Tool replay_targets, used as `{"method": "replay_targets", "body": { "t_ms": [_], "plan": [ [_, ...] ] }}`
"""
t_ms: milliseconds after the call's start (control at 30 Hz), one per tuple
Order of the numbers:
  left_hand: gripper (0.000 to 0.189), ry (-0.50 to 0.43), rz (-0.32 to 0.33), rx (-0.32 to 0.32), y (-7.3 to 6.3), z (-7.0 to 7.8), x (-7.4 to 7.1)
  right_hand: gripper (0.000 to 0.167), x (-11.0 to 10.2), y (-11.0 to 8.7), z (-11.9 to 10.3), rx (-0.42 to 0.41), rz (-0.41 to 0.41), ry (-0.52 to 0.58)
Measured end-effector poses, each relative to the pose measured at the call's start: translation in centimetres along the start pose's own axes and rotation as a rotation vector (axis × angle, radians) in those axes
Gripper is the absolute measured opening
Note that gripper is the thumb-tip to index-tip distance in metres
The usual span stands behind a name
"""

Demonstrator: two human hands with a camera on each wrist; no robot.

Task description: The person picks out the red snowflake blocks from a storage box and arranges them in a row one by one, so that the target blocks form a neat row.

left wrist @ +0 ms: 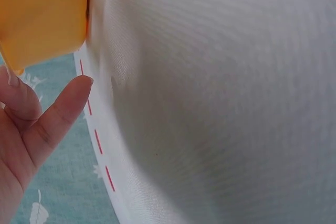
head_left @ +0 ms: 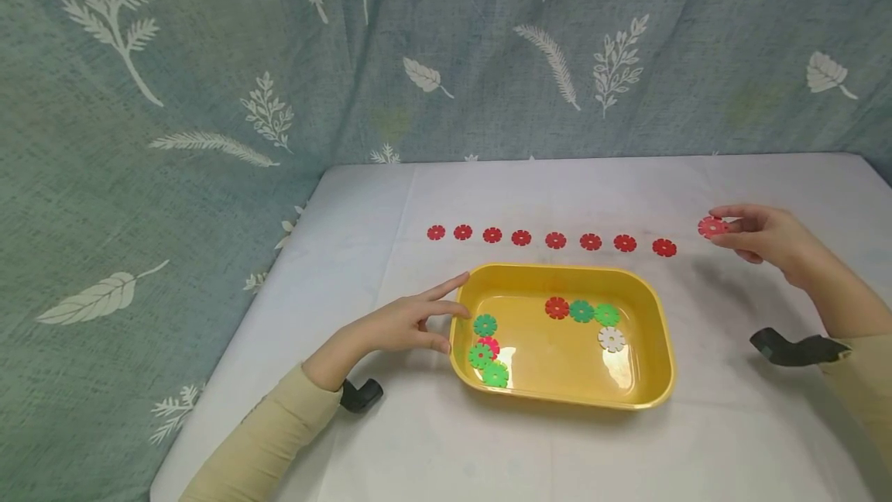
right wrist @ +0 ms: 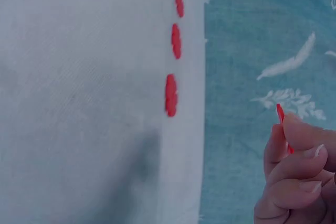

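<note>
Between thumb and fingers, my right hand (head_left: 763, 235) pinches a red notched disc (head_left: 712, 227) above the table, past the right end of a row of red discs (head_left: 590, 242). The right wrist view shows that held disc (right wrist: 280, 113) edge-on. My left hand (head_left: 407, 321) has its fingers spread against the left rim of a yellow tray (head_left: 655, 378); the thumb and fingertips touch it. Inside the tray lie several discs: a red one (head_left: 557, 307), a white one (head_left: 612, 339), a pink one partly covered, and green ones (head_left: 495, 374).
A white cloth (head_left: 390, 440) covers the table. Behind it and at the left hangs a blue-green curtain (head_left: 460, 37) with white leaf prints. A dark strap piece (head_left: 801, 348) juts from the right wrist, another (head_left: 361, 395) from the left.
</note>
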State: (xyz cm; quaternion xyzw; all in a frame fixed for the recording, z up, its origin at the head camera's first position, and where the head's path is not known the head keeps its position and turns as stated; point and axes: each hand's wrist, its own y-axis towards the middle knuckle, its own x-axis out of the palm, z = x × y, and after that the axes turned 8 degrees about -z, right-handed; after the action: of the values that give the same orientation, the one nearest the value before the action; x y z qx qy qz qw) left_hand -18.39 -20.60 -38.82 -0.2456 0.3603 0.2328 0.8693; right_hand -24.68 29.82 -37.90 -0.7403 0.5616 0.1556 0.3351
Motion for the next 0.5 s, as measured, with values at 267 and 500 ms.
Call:
{"method": "replay_targets", "body": {
  "t_ms": [267,500],
  "plan": [
    [0.05,-0.005,0.003,-0.001,0.0,0.0,0.1,0.071,-0.4,0.9,1.4,0.053,-0.035,0.03],
    [0.049,-0.015,-0.002,-0.013,0.0,0.0,0.1,0.068,-0.3,1.9,2.5,0.085,-0.09,-0.005]
  ]
}}
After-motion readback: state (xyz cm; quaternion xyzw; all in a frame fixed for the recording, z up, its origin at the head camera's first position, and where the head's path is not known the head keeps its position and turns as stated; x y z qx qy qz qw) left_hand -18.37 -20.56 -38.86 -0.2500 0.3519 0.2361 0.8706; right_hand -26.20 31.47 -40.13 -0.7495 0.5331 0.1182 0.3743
